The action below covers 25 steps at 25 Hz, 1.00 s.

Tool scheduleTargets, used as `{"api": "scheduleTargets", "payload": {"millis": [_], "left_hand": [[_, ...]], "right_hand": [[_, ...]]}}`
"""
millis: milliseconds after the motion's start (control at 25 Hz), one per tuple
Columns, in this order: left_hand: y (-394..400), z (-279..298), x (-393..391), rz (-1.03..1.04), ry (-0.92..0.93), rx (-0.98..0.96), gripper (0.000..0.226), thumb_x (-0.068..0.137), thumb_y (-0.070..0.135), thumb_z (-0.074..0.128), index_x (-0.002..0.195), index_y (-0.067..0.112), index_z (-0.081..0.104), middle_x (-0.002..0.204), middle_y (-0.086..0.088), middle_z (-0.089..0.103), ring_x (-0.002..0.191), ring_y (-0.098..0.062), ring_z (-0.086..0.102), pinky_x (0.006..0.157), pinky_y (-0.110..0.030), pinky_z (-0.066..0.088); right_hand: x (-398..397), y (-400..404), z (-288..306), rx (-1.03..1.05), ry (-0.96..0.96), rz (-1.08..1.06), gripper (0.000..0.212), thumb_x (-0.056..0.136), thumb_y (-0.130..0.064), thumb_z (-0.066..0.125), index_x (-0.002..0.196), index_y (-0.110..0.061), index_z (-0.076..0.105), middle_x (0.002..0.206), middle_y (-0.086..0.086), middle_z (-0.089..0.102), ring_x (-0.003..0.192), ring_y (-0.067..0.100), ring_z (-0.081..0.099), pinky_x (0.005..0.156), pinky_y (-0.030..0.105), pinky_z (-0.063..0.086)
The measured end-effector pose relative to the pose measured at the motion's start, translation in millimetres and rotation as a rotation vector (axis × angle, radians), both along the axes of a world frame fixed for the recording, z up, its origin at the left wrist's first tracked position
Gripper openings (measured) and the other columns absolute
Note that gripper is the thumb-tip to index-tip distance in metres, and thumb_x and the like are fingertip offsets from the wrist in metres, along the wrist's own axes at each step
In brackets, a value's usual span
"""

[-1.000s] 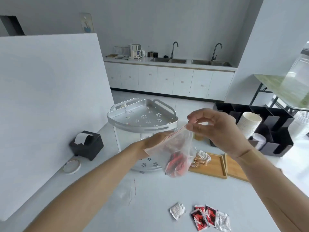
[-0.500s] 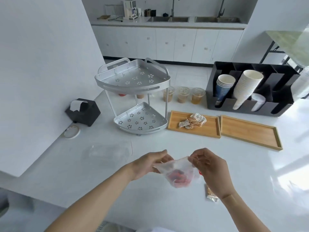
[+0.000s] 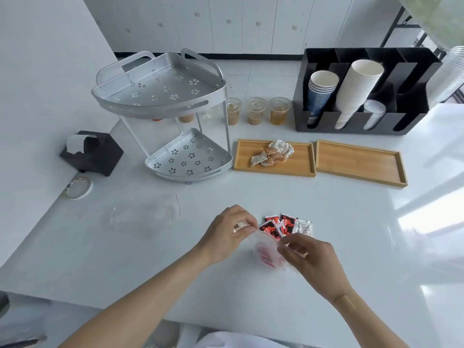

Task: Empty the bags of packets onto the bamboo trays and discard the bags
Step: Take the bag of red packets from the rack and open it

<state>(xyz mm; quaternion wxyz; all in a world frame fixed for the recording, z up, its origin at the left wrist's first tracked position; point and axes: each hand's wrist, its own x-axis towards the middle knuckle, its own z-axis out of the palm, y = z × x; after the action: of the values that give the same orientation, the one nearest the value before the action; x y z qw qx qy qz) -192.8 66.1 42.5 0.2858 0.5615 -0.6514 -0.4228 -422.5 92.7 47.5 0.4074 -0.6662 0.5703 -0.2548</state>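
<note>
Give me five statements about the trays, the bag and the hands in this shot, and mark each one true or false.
1. Both hands pinch the clear plastic bag above the counter. True: the left hand and the right hand each grip its top edge.
2. The right bamboo tray holds red packets. False: it is bare; the red packets lie on the counter.
3. The left bamboo tray holds a small pile of brown and white packets. True.
4. The bag is empty. False: red shows through it.
5. The two trays sit stacked. False: they lie side by side.
</note>
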Motion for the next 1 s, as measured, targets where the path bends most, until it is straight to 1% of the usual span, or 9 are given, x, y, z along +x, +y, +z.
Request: {"api": "scheduleTargets", "payload": {"millis": [160,240,360,440,560,680,760,880,1000], "left_hand": [[3,5,-18,0.21,-0.253,-0.258,0.008,0.084,0.028,0.071,0.086,0.027,0.063,0.094,0.015,0.053,0.09,-0.002,0.051,0.078,-0.019,0.042],[11,8,-28,0.28,-0.134,-0.058,0.017,0.085,0.034,0.069,0.077,0.025,0.057,0.078,0.015,0.057,0.07,0.0,0.051,0.066,-0.019,0.042],[19,17,-34,0.204,0.171,0.501,0.032,0.085,0.05,0.061,0.068,0.022,0.063,0.065,0.01,0.068,0.058,-0.005,0.056,0.054,-0.025,0.045],[22,18,-33,0.186,0.222,0.591,0.029,0.087,0.042,0.062,0.075,0.016,0.068,0.072,0.005,0.072,0.061,-0.007,0.06,0.05,-0.024,0.047],[19,20,-27,0.217,0.164,0.581,0.022,0.088,0.023,0.059,0.083,0.003,0.068,0.082,-0.003,0.074,0.063,-0.008,0.06,0.049,-0.024,0.048],[17,24,-18,0.156,0.144,0.569,0.017,0.089,0.019,0.06,0.082,0.008,0.071,0.078,0.0,0.071,0.06,-0.006,0.058,0.047,-0.021,0.048],[17,27,-12,0.086,0.122,0.554,0.014,0.088,0.02,0.064,0.079,0.013,0.071,0.072,0.004,0.069,0.058,-0.006,0.056,0.045,-0.02,0.046],[16,27,-9,0.001,0.08,0.529,0.014,0.086,0.023,0.066,0.073,0.019,0.068,0.064,0.008,0.068,0.058,-0.004,0.058,0.045,-0.019,0.043],[17,25,-11,-0.029,0.066,0.526,0.014,0.081,0.028,0.068,0.067,0.026,0.065,0.058,0.011,0.065,0.057,-0.002,0.058,0.046,-0.016,0.041]], "right_hand": [[15,8,-2,-0.267,0.105,-0.105,0.017,0.077,-0.014,0.079,0.073,-0.027,0.069,0.067,-0.012,0.066,0.058,0.008,0.061,0.056,0.027,0.05],[23,12,-9,-0.367,0.152,-0.177,0.02,0.074,-0.007,0.081,0.071,-0.022,0.069,0.064,-0.01,0.063,0.053,0.01,0.058,0.049,0.033,0.051],[34,14,-14,-0.517,0.228,-0.174,0.011,0.074,-0.011,0.076,0.07,-0.019,0.07,0.063,-0.007,0.063,0.048,0.012,0.058,0.04,0.024,0.047],[41,17,-13,-0.541,0.258,-0.122,0.003,0.076,-0.022,0.071,0.073,-0.022,0.071,0.065,-0.009,0.063,0.049,0.007,0.059,0.04,0.018,0.042],[42,23,-14,-0.402,0.218,-0.049,0.013,0.079,-0.043,0.07,0.087,-0.032,0.07,0.073,-0.015,0.064,0.06,-0.002,0.061,0.045,0.015,0.046],[38,25,-6,-0.107,0.017,-0.06,0.024,0.084,-0.06,0.055,0.096,-0.041,0.065,0.083,-0.017,0.066,0.073,0.0,0.067,0.051,0.016,0.05],[37,19,-2,0.054,-0.077,-0.058,0.015,0.086,-0.051,0.058,0.096,-0.042,0.065,0.084,-0.018,0.07,0.073,0.003,0.07,0.055,0.019,0.052],[39,9,2,0.266,-0.228,-0.052,0.011,0.092,-0.028,0.061,0.091,-0.034,0.07,0.079,-0.004,0.076,0.067,0.014,0.074,0.058,0.033,0.058],[41,0,12,0.492,-0.331,-0.091,0.013,0.091,-0.031,0.063,0.086,-0.025,0.072,0.079,0.006,0.078,0.069,0.026,0.076,0.054,0.032,0.056]]}}
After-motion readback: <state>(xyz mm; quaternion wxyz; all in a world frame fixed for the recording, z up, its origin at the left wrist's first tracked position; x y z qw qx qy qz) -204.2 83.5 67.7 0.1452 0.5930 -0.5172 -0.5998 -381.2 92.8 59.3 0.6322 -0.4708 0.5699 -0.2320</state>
